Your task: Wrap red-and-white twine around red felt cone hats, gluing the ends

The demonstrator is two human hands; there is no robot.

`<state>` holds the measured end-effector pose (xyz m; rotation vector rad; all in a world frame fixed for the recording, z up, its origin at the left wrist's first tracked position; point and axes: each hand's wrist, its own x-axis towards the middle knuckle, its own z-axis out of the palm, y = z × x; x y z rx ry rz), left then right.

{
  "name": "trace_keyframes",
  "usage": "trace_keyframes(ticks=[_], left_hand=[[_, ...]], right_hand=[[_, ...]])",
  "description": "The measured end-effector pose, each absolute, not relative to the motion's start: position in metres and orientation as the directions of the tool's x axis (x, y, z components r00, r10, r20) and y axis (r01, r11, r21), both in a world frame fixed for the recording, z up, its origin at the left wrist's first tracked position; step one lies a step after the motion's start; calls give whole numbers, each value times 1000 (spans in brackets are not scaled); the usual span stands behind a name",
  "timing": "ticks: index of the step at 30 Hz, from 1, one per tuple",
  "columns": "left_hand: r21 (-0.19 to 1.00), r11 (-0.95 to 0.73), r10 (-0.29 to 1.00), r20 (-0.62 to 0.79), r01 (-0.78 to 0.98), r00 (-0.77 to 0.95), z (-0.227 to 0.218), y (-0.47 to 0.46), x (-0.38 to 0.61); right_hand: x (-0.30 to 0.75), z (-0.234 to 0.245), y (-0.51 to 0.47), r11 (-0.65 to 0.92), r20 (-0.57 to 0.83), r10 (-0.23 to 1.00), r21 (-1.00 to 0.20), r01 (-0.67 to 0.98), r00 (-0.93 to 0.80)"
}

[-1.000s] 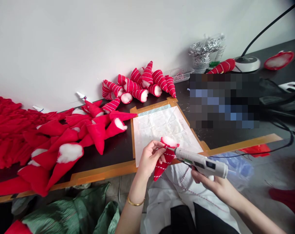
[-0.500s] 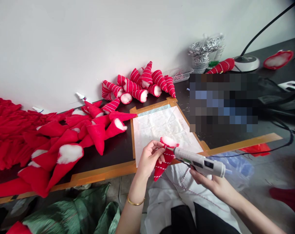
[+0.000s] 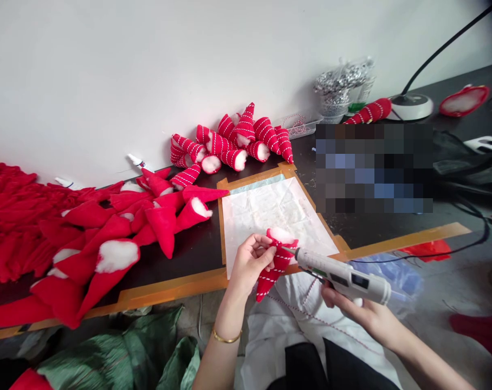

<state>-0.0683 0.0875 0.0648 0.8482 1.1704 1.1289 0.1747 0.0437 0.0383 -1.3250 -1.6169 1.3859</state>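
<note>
My left hand (image 3: 252, 262) grips a small red felt cone (image 3: 277, 268) stuffed with white filling, its open end up and its tip pointing down. Red-and-white cord winds around the cone, and a loose length (image 3: 306, 314) trails over my lap. My right hand (image 3: 355, 306) is wrapped round the handle of a white hot glue gun (image 3: 343, 276). The gun's nozzle points left at the cone's upper side, close to my left fingertips; whether it touches the felt I cannot tell. Under and behind the cone lies a white sheet (image 3: 266, 208) taped to the table.
Cord-wrapped cones (image 3: 230, 146) are heaped by the wall. Plain stuffed red cones (image 3: 120, 254) and a pile of red felt (image 3: 14, 222) cover the left side. A lamp base (image 3: 410, 105), silver tinsel (image 3: 337, 84) and a black cable (image 3: 469, 238) are on the right.
My right hand has shifted the glue gun slightly right and down, its nozzle drawing away from my left fingertips. My left hand and the cone stay nearly still.
</note>
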Motion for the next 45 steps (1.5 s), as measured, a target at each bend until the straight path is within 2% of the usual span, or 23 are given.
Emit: trace_keyframes(ticks=[32,45], left_hand=[[951,247,967,-253,-184,-9,66,87,-67],[952,237,971,-240,-194,11,63,88,-67]], right_hand=[[162,36,47,-92,-155,947,-970,225,-281],[171,50,47,-113,-193,946,-949,293,-259]])
